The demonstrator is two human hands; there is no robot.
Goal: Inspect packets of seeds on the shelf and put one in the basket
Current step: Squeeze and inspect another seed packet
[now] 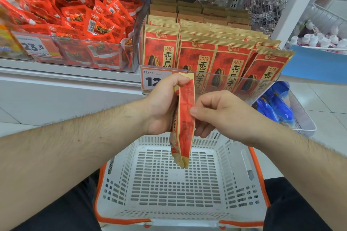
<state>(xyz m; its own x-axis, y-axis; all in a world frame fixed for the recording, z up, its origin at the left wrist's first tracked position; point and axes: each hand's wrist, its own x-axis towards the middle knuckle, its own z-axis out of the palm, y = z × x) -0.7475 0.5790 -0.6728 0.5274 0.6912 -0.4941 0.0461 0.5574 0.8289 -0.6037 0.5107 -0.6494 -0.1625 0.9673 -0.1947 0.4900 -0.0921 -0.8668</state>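
A red and tan packet of sunflower seeds (185, 120) hangs edge-on in front of me, above the white plastic basket (232, 157) with orange trim. My left hand (163, 105) grips the packet near its top, fingers curled round it. My right hand (216, 112) pinches the packet's right edge between thumb and fingers. Behind my hands, several more identical seed packets (212, 56) stand in rows in a clear shelf bin with a price tag partly hidden by my left hand.
A clear bin of small red snack sachets (80, 24) with a 23.8 price tag sits on the shelf at left. A white wire basket holding blue packets (277, 107) hangs at right. Tiled floor lies to the right; the basket's bottom holds nothing.
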